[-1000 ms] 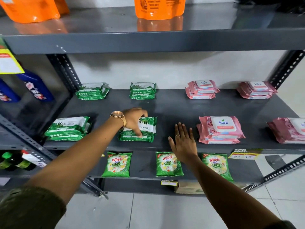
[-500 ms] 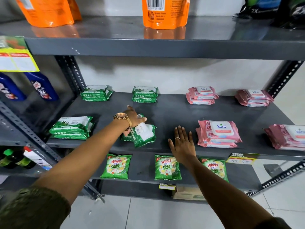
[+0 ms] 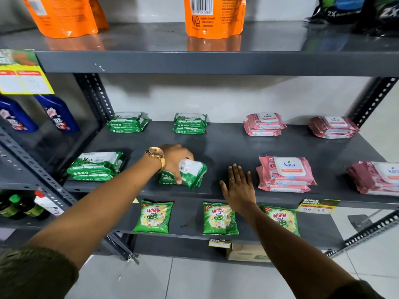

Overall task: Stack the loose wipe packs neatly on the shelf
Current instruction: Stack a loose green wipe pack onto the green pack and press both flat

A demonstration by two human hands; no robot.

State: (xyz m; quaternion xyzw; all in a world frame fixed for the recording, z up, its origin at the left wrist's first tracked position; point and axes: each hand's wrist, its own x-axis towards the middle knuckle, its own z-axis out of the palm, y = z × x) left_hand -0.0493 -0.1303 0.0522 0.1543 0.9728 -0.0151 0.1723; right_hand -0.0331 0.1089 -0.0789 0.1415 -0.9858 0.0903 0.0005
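On the grey middle shelf (image 3: 226, 147) lie small stacks of wipe packs. My left hand (image 3: 174, 160), with a gold watch on the wrist, grips a green wipe pack (image 3: 192, 173) near the front edge and tilts it up, its white barcode label showing; another green pack lies under it. My right hand (image 3: 237, 186) rests flat and open on the bare shelf just to the right. Green stacks sit at the front left (image 3: 95, 167), back left (image 3: 127, 123) and back centre (image 3: 189, 123). Pink stacks sit at the front right (image 3: 285, 175), far right (image 3: 375, 178) and back (image 3: 264, 125), (image 3: 333, 127).
Orange pouches (image 3: 213, 16) stand on the upper shelf. Green detergent sachets (image 3: 153, 217) lie on the lower shelf beside a price tag (image 3: 316, 207). Blue bottles (image 3: 58, 114) fill the left rack. Slotted metal uprights (image 3: 95, 98) frame the shelf. Tiled floor lies below.
My left hand has lifted and turned the green pack from lying flat to tilted with its back label up. My right hand stays flat on the shelf. The camera has moved closer.
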